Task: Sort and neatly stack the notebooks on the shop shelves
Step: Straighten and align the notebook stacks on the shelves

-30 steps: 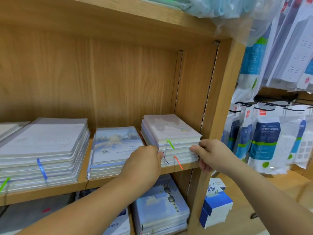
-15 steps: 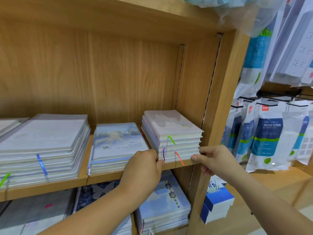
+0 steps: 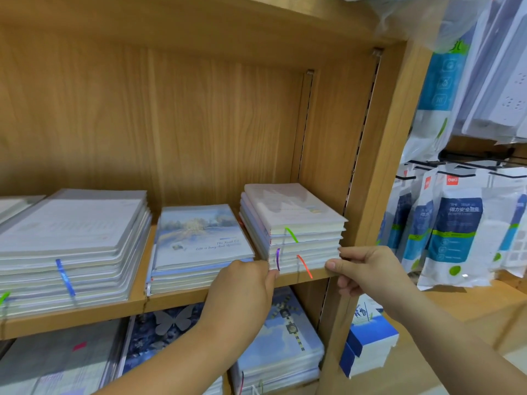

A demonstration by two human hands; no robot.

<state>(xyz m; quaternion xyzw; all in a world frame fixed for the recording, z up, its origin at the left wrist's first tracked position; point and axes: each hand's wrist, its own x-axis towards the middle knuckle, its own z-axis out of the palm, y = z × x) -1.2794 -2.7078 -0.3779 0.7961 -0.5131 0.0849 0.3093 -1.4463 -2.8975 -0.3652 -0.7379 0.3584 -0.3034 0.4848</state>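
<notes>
Pale notebook stack (image 3: 295, 223), pinched between hands (image 3: 242, 283) (image 3: 368, 272)

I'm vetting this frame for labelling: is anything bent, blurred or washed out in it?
Head view: the wide lens tilts the upright and slants the shelf board; light is soft and even; the small notebook stack, left hand and right hand are sharp; the hanging power-strip packets blur towards the right edge; pale plastic at top right looks washed out.

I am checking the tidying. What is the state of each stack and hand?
small stack, edges stepped, held at both front corners
left hand, grips its left corner
right hand, pinches its right corner
landscape-cover stack, flat, fairly even
large stack, flat, edges uneven
</notes>
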